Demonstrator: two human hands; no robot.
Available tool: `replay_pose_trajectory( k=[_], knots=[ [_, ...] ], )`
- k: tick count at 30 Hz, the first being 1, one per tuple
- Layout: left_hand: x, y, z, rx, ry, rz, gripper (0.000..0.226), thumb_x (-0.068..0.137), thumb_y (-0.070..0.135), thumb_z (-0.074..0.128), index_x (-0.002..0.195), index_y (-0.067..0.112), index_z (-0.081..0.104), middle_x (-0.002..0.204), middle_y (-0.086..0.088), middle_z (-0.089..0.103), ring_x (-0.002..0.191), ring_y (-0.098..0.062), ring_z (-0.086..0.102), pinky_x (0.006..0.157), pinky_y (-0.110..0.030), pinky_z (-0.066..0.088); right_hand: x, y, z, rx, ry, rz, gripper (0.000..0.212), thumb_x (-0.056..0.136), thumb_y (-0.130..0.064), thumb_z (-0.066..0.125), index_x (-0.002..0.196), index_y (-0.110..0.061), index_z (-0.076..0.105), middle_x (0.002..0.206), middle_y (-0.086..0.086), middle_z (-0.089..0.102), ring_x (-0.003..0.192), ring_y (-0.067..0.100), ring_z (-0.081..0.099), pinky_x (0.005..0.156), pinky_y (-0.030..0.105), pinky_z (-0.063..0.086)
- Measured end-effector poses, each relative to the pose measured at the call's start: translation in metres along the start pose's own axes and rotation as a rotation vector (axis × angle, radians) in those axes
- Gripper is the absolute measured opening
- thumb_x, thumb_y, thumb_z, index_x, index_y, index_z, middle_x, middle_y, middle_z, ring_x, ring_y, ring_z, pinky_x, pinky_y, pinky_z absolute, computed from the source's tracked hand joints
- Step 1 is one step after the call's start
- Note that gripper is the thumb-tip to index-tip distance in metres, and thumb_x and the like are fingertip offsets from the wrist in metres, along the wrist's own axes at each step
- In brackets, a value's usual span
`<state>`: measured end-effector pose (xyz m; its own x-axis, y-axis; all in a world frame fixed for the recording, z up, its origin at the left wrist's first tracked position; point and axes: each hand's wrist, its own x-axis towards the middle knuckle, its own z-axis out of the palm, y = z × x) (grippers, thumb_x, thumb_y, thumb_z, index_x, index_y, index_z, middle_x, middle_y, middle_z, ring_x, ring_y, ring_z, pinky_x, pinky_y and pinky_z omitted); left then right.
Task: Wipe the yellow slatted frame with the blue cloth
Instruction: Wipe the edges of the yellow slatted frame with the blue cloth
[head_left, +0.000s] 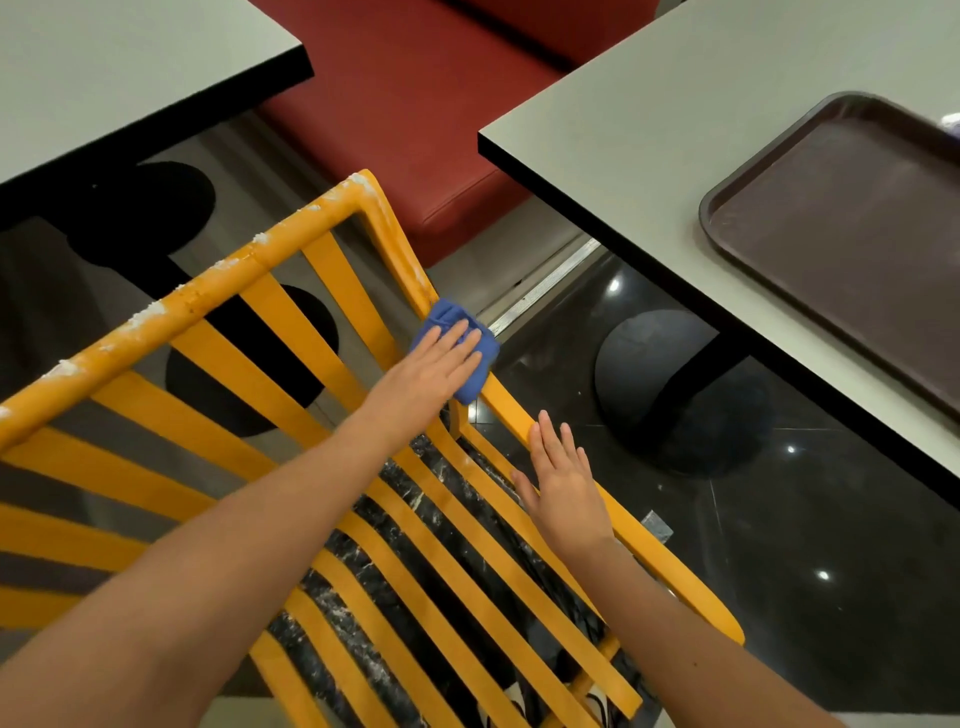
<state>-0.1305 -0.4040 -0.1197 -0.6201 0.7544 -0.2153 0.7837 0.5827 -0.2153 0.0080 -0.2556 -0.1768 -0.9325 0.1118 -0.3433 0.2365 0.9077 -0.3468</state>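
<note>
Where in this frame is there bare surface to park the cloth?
The grey table on the right is bare between its near black edge and the brown tray; the tray also looks empty. The left table shows bare. The yellow frame is crowded: left hand presses the blue cloth, right hand rests on its rail.

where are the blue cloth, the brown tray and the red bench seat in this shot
blue cloth (475, 382): head view, its lower folded edge beside the fingers
brown tray (852, 223): head view, its flat inner base
red bench seat (415, 109): head view, the top of its cushion
</note>
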Motion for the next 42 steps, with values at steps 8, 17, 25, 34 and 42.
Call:
replay_pose_trajectory(
  k=[8, 17, 25, 34, 42],
  knots=[
    [0.001, -0.034, -0.016, 0.143, -0.011, 0.080, 0.067, 0.093, -0.003, 0.037, 0.148, 0.012, 0.001, 0.156, -0.010, -0.009, 0.143, -0.025, -0.010, 0.113, -0.036, -0.011, -0.001, -0.005, -0.001, -0.044, -0.014, 0.030, 0.064, 0.100, -0.045, 0.025, 0.149, -0.016, -0.003, 0.159, 0.001, -0.011, 0.146, 0.023, -0.010, 0.118, 0.036, 0.000],
    [0.003, 0.007, 0.002, -0.052, 0.009, -0.049, 0.072, 0.092, -0.008, 0.035, 0.147, 0.011, -0.007, 0.156, -0.010, -0.013, 0.142, -0.025, -0.015, 0.110, -0.035, -0.016, 0.007, -0.016, 0.003, -0.026, 0.039, 0.015, 0.064, 0.101, -0.036, 0.030, 0.148, -0.013, -0.006, 0.157, 0.004, -0.015, 0.145, 0.025, -0.012, 0.120, 0.042, 0.004],
    [0.000, -0.033, -0.009, 0.121, 0.066, 0.063, 0.071, 0.091, -0.007, 0.036, 0.148, 0.010, -0.003, 0.156, -0.011, -0.009, 0.143, -0.027, -0.010, 0.113, -0.037, -0.010, 0.008, -0.016, 0.002, -0.058, 0.024, 0.014, 0.062, 0.102, -0.033, 0.028, 0.148, -0.012, -0.009, 0.157, 0.006, -0.016, 0.145, 0.024, -0.014, 0.118, 0.038, 0.000],
    [0.006, -0.030, -0.005, 0.051, 0.185, -0.086, 0.066, 0.092, -0.007, 0.034, 0.147, 0.007, 0.000, 0.156, -0.012, -0.004, 0.143, -0.027, -0.007, 0.111, -0.036, -0.012, 0.014, -0.024, 0.000, 0.004, 0.035, 0.011, 0.063, 0.101, -0.032, 0.030, 0.148, -0.013, -0.007, 0.157, 0.005, -0.015, 0.145, 0.022, -0.013, 0.119, 0.039, 0.002],
    [0.009, -0.048, 0.000, 0.076, 0.298, 0.086, 0.068, 0.084, -0.012, 0.050, 0.144, 0.005, 0.024, 0.153, -0.016, 0.018, 0.142, -0.030, 0.015, 0.114, -0.038, 0.004, 0.024, -0.023, 0.002, -0.003, 0.058, -0.040, 0.062, 0.101, -0.027, 0.034, 0.149, -0.012, -0.003, 0.158, 0.005, -0.011, 0.146, 0.023, -0.010, 0.119, 0.040, 0.006]
  ],
)
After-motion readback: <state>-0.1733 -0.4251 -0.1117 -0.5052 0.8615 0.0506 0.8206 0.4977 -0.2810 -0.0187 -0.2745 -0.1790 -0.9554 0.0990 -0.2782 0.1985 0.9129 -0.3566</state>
